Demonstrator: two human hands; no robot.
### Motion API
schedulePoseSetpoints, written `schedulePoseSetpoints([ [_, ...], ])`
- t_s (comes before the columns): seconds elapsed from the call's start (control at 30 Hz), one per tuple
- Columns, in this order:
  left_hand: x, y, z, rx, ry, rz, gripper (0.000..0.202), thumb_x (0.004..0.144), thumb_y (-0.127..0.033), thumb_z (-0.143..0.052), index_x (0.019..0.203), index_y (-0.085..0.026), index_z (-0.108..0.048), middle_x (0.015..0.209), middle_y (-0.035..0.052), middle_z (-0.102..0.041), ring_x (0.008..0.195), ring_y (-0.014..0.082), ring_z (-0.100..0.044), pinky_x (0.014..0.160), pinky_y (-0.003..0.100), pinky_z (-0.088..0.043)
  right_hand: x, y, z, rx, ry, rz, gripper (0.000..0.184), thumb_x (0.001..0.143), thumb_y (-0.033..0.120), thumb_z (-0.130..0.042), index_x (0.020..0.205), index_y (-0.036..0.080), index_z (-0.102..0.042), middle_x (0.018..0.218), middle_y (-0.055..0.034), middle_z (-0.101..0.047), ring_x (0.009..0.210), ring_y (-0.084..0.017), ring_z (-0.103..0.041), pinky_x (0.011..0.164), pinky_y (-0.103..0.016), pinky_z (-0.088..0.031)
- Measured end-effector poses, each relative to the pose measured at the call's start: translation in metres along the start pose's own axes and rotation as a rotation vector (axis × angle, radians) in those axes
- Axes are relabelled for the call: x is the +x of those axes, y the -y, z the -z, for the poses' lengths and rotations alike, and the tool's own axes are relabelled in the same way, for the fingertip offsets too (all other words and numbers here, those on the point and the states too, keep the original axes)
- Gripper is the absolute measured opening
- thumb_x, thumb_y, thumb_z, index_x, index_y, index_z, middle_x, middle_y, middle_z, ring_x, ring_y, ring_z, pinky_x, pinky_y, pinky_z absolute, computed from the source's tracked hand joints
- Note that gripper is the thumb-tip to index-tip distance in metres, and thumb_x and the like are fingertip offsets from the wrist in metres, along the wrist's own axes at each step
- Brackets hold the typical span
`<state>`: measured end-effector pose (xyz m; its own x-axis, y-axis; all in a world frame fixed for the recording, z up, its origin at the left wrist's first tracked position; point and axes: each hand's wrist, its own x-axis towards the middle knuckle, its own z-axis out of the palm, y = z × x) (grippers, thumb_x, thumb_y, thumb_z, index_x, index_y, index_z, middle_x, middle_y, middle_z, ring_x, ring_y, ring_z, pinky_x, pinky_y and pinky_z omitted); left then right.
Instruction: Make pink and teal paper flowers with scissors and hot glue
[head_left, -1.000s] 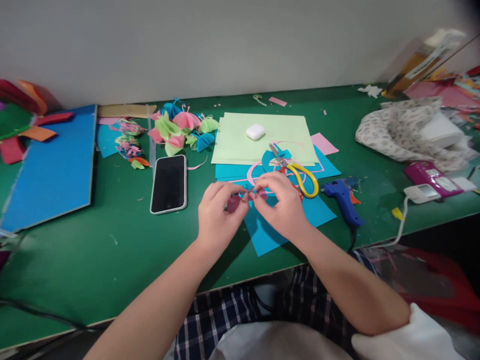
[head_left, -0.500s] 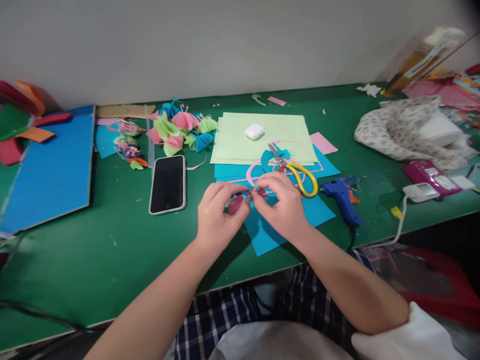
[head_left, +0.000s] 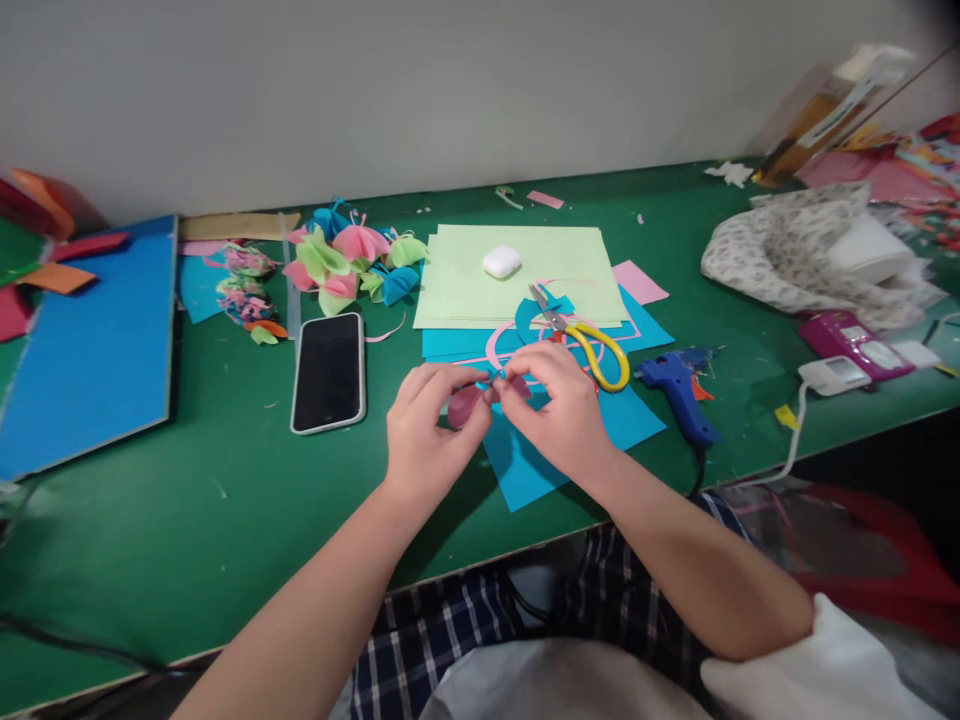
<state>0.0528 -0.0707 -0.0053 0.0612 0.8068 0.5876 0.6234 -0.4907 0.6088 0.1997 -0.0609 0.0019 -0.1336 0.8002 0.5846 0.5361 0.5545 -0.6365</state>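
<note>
My left hand [head_left: 424,430] and my right hand [head_left: 559,410] meet over the green table [head_left: 225,480], fingers pinched together on a small pink folded paper piece [head_left: 463,403] with a bit of blue at the fingertips. Under the hands lies a blue paper sheet [head_left: 525,465]. Just beyond them rest yellow-handled scissors [head_left: 589,340] on cut blue and pink paper. A pale green sheet stack [head_left: 465,285] behind carries a white earbud case [head_left: 502,262].
A black phone [head_left: 328,372] lies left of my hands, with finished paper flowers [head_left: 341,262] behind it. A blue glue gun [head_left: 681,392] sits to the right. A blue board [head_left: 82,350] lies far left; patterned cloth [head_left: 787,255] and pink devices [head_left: 851,340] lie at right.
The hands stay pinched on the pink piece with only small finger shifts. The view has drifted slightly, so everything sits a little left in the picture.
</note>
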Motion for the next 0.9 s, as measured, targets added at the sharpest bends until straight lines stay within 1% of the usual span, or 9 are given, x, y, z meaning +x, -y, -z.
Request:
schedulePoseSetpoints([
  [0.23, -0.0005, -0.0004, -0.0005, 0.016, 0.001, -0.006, 0.016, 0.074, -0.017, -0.063, 0.09, -0.019, -0.063, 0.086, 0.0028, -0.063, 0.083, 0.0153, -0.058, 0.075, 0.029, -0.047, 0.0005, 0.0011, -0.0012, -0.012, -0.004, -0.012, 0.007, 0.077, 0.014, -0.056, 0.074, 0.02, -0.055, 0.079, -0.0024, -0.061, 0.082, -0.018, -0.057, 0.077, -0.033, -0.046],
  [0.53, 0.0008, 0.0003, 0.002, -0.008, 0.011, 0.039, 0.01, 0.073, -0.015, -0.063, 0.082, -0.019, -0.062, 0.083, 0.0019, -0.061, 0.082, 0.0154, -0.057, 0.074, 0.028, -0.047, -0.0005, 0.0028, 0.0006, -0.004, 0.026, -0.015, 0.007, 0.079, 0.016, -0.055, 0.073, 0.021, -0.055, 0.077, -0.0023, -0.061, 0.085, -0.019, -0.057, 0.078, -0.035, -0.046],
  [0.67, 0.0015, -0.0008, 0.0009, -0.033, 0.024, 0.048, 0.007, 0.074, -0.016, -0.063, 0.081, -0.019, -0.062, 0.082, 0.002, -0.061, 0.082, 0.0156, -0.057, 0.075, 0.029, -0.047, -0.0005, 0.0024, -0.0001, -0.004, 0.015, -0.014, 0.008, 0.079, 0.016, -0.055, 0.074, 0.021, -0.055, 0.077, -0.0018, -0.061, 0.084, -0.019, -0.057, 0.078, -0.035, -0.046],
  [0.77, 0.0011, -0.0016, 0.0006, -0.028, 0.028, 0.035, 0.012, 0.074, -0.017, -0.063, 0.086, -0.02, -0.063, 0.085, 0.0026, -0.061, 0.084, 0.0161, -0.057, 0.077, 0.031, -0.048, -0.0005, 0.0019, -0.0007, -0.013, 0.008, -0.022, 0.008, 0.078, 0.014, -0.055, 0.074, 0.022, -0.055, 0.078, -0.0016, -0.062, 0.083, -0.019, -0.057, 0.077, -0.035, -0.046],
  [0.9, -0.0008, -0.0032, 0.002, -0.002, 0.005, -0.002, 0.026, 0.074, -0.019, -0.064, 0.1, -0.021, -0.061, 0.095, 0.0046, -0.058, 0.09, 0.0174, -0.056, 0.079, 0.032, -0.048, 0.0001, 0.0003, -0.0006, -0.029, 0.007, -0.036, 0.008, 0.078, 0.014, -0.055, 0.074, 0.021, -0.055, 0.078, -0.0021, -0.062, 0.081, -0.018, -0.057, 0.077, -0.034, -0.046],
])
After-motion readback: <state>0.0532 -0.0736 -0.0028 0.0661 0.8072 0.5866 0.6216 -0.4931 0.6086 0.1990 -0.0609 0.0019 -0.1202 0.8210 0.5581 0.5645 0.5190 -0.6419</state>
